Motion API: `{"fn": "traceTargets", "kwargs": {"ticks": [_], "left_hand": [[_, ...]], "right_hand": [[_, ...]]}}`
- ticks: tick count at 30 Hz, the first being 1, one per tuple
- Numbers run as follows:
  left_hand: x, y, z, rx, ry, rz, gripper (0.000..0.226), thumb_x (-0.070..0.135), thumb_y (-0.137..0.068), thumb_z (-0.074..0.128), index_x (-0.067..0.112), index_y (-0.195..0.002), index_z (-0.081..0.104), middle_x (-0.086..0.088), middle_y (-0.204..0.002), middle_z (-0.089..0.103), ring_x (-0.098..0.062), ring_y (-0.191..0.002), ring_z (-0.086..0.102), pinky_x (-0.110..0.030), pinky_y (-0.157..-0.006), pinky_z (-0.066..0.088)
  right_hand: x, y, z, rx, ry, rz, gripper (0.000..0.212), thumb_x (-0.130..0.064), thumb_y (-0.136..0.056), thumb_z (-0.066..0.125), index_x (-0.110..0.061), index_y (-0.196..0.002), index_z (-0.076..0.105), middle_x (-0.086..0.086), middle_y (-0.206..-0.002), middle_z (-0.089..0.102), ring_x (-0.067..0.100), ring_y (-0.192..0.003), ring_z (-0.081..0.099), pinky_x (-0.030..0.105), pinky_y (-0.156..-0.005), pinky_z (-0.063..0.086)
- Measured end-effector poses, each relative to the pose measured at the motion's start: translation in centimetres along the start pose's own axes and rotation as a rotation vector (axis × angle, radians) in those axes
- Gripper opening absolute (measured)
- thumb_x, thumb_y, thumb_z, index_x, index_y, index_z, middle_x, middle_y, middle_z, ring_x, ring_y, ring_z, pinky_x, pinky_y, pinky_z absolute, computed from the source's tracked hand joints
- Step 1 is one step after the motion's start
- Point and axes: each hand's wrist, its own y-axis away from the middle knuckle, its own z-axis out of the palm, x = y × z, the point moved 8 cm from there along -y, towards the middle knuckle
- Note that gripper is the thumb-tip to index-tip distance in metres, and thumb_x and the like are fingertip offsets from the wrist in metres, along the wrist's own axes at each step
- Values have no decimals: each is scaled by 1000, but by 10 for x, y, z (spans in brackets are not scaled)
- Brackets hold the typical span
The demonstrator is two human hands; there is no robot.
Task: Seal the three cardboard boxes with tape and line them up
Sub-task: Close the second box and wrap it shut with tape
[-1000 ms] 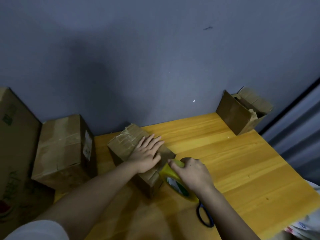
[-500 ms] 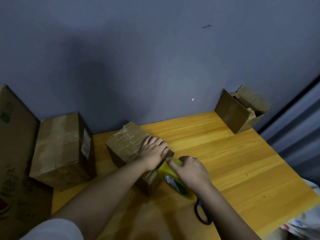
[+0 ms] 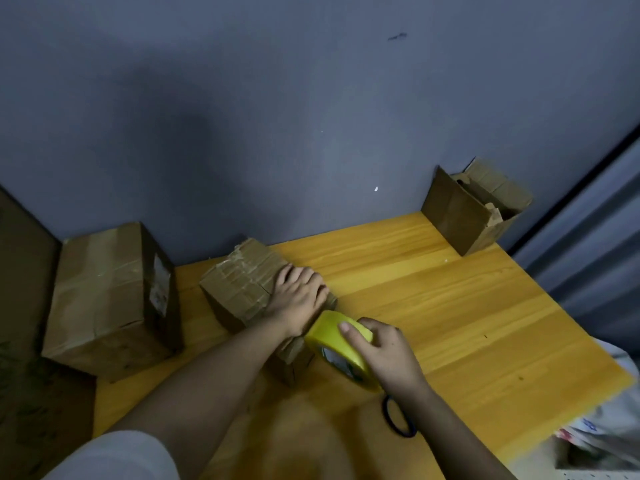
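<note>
While the middle box (image 3: 242, 285) lies on the yellow wooden table (image 3: 467, 306), at about twelve o'clock from the person, its top is pressed by the left hand (image 3: 298, 299), whose fingers are laid flat and fairly straight across the cardboard, reaching toward one o'clock. Old strips of shiny tape are seen on the far half of that top. Just beside the left wrist, at the box's near end, a roll of yellow tape (image 3: 341, 348) is grasped by the right hand (image 3: 388, 358): the thumb is set on the outer band and the other fingers are curled round the far side of the roll. The roll is held on edge, touching or nearly touching the box; the contact itself cannot be made out in the dim light.

At nine o'clock from the middle box, a larger box (image 3: 107, 299) is found at the table's left edge, its top closed and taped, a pale label on its right side. Well apart, at two o'clock, a third box (image 3: 471, 213) is stood against the grey wall (image 3: 311, 116) at the table's far right corner, with its flaps open and ragged.

At five o'clock from the roll, the dark loop of a scissors handle (image 3: 398, 419) is seen on the table, partly covered by the right forearm
</note>
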Motion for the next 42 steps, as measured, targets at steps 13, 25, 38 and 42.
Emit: {"fn": "traceTargets", "kwargs": {"ticks": [13,25,38,42], "left_hand": [[3,1,5,-265,42,-24,67,65,-78,3,24,-104,50,3,-113,48,-19,-121,38,-38,-117,7],[16,40,4,-418,1,-188,69,59,-94,31,40,-149,-7,7,-159,-17,-18,-145,-19,-42,-118,-9],[-11,42,-14,-358,19,-27,76,67,-86,40,33,-150,15,7,-159,5,-16,-147,1,-37,-117,-8],[-22,55,-10,-388,-21,-53,83,78,-72,0,46,-148,-5,14,-159,-10,-16,-147,-12,-40,-117,-7]], "right_hand": [[25,6,9,-36,389,243,64,-66,-90,40,-16,-123,61,7,-96,68,21,-96,63,30,-71,46],[54,15,41,-80,86,276,63,-68,-87,44,-14,-109,65,-2,-72,58,15,-71,55,31,-65,42],[33,43,93,-360,-395,262,23,-51,-89,56,-36,-105,53,-11,-104,63,-7,-88,60,14,-75,51],[36,42,95,-312,-362,206,50,-69,-78,58,-35,-115,58,-12,-104,68,5,-96,64,29,-84,54]]}}
